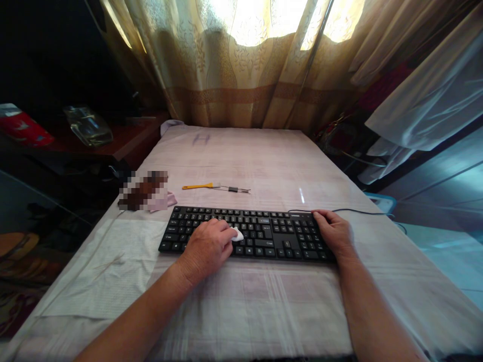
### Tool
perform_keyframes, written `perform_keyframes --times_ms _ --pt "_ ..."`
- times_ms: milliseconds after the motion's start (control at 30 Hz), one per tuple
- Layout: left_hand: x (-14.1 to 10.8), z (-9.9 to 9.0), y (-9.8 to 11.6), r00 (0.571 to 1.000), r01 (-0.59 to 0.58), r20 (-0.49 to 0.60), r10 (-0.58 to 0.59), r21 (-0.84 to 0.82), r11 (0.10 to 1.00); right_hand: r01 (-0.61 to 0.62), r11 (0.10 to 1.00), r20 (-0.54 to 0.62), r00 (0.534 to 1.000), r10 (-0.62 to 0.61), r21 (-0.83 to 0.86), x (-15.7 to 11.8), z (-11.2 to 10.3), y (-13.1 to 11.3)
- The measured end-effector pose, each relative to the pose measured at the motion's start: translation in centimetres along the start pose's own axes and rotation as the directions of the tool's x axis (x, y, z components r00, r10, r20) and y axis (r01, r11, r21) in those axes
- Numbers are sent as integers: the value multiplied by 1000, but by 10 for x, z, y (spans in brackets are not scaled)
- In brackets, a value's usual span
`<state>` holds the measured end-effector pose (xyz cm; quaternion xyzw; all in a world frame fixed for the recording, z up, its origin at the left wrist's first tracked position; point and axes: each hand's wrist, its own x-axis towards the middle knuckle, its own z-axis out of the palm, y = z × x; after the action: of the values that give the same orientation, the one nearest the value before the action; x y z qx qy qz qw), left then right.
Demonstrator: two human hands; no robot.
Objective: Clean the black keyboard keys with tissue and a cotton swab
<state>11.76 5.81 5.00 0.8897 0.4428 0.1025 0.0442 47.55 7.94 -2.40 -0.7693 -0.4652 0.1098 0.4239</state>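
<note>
A black keyboard (279, 241) lies flat across the cloth-covered table, its keys facing up. My left hand (211, 241) rests over the keys left of its middle, fingers closed on a small white wipe (237, 234) that touches the keys. At the keyboard's right end, my right hand (334, 232) grips the side edge, thumb side toward the back corner. Beyond the keyboard lie a yellow-handled brush (198, 186) and a thin wire tool with a dark sleeve (234, 189).
A white cloth (128, 266) with thin sticks on it lies at the left. Behind it are a pixelated item and a pink cloth (162, 202). The keyboard's cable (358, 211) runs off to the right. A glass jar (88, 125) stands on a side cabinet; curtains (234, 85) hang behind.
</note>
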Motion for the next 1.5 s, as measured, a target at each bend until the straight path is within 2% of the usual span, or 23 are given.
perform_keyframes --times_ms 100,233,367,667,767,933,1100,1333,1500 --pt "3 -3 1 1000 4 -11 -4 -7 1000 2 1000 12 1000 -2 2 0 0 0" --pt "19 -3 4 997 29 -66 -30 -19 999 9 1000 1 1000 -9 3 0 0 0" --pt "31 3 9 999 34 -36 -34 -8 999 11 1000 7 1000 -11 4 0 0 1" --pt "14 0 2 999 -22 34 21 8 1000 -33 999 28 999 33 3 -1 -2 -4" --pt "15 -3 3 998 -43 39 43 -1 999 -39 999 28 999 39 1 -2 -2 -7" --pt "39 2 24 994 -112 -18 112 -38 993 -22 999 21 1000 21 26 -2 -2 -8" --pt "61 15 45 974 -226 13 226 1 974 -7 1000 7 1000 7 25 -2 -2 -8" --pt "46 15 27 979 -203 20 202 17 979 -15 999 11 1000 15 31 -2 -1 -8" --pt "34 12 13 981 -193 -13 194 44 980 -24 999 14 1000 23 40 -3 -2 -10"
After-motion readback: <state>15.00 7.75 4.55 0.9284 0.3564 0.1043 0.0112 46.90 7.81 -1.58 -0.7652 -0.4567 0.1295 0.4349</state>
